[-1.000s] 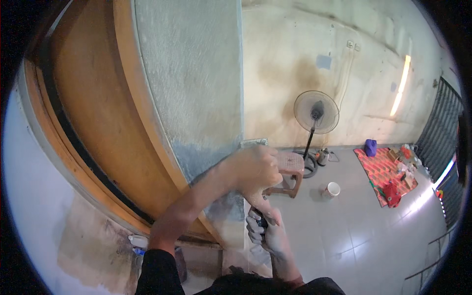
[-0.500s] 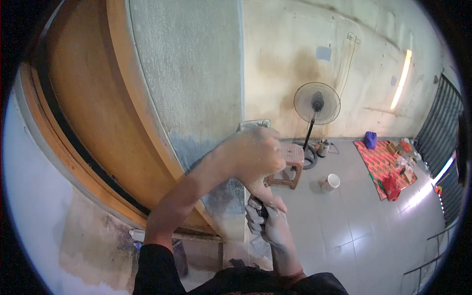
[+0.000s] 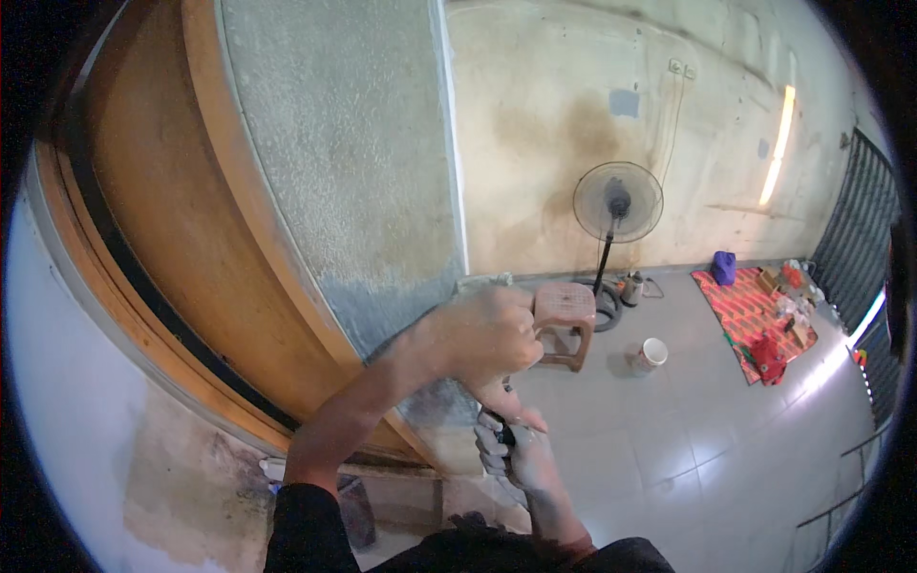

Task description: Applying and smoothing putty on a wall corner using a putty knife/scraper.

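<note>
My left hand [image 3: 487, 334] is closed, knuckles up, over the upper part of a tool against the grey plastered wall strip [image 3: 358, 143]. A pale, dusty flat end of the tool [image 3: 485, 282] sticks out beyond the knuckles; the rest of its head is hidden under the hand. Lower down, my right hand [image 3: 521, 458], coated in whitish dust, wraps around the tool's black handle. The left thumb points down toward the right hand. What kind of tool it is cannot be made out.
An orange-brown wooden door frame [image 3: 258, 191] borders the strip on the left. Beyond my hands stand a pink plastic stool [image 3: 565, 306], a pedestal fan [image 3: 618, 202], a kettle [image 3: 631, 289] and a white bucket [image 3: 651, 353]. A patterned red mat [image 3: 731, 315] holds assorted items.
Both hands and the tool have moved downward along the wall strip, uncovering more of the stool. My view has also shifted slightly. The grip looks the same.
</note>
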A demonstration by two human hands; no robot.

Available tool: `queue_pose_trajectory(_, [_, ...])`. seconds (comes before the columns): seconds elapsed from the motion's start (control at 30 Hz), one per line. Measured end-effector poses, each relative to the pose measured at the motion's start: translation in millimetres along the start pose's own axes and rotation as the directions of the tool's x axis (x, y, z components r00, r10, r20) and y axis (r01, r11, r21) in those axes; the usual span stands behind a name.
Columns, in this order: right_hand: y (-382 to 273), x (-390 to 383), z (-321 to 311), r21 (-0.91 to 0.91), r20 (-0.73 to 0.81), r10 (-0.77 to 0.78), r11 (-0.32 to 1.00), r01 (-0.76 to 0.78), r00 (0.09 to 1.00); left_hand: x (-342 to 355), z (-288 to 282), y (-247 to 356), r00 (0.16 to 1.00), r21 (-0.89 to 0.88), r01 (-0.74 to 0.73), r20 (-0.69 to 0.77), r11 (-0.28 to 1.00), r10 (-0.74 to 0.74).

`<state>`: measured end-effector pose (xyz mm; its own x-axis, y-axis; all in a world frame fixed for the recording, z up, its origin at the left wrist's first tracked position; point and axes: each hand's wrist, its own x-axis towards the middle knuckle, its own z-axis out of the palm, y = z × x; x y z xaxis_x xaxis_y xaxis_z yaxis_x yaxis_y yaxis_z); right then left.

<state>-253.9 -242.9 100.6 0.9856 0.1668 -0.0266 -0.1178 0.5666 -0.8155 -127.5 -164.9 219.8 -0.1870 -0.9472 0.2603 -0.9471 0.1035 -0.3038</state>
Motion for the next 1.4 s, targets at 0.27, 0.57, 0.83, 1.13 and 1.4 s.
queue_pose_trajectory(0.27, [-15,12,-1,0.106,0.215,-0.041,0.994,0.019,0.976,3,-24,-12,1.000,-0.007,-0.006,-0.010,1.000,0.005])
queue_pose_trajectory(0.57, [22,8,2,-0.173,0.149,-0.013,0.984,0.039,0.989,-23,-6,9,0.997,0.026,0.025,0.079,0.999,-0.027])
queue_pose_trajectory(0.83, [48,21,9,-0.238,0.348,-0.445,0.810,0.536,0.825,-21,-34,12,0.997,0.115,0.016,0.073,0.993,-0.025])
queue_pose_trajectory(1.13, [53,13,-12,-0.219,0.381,-0.489,0.777,0.590,0.785,-53,27,50,0.988,0.097,0.110,-0.116,0.989,-0.099])
queue_pose_trajectory(1.4, [28,31,-51,-0.348,0.525,-0.257,0.805,0.480,0.812,-37,25,53,0.965,0.439,0.201,-0.245,0.876,-0.098])
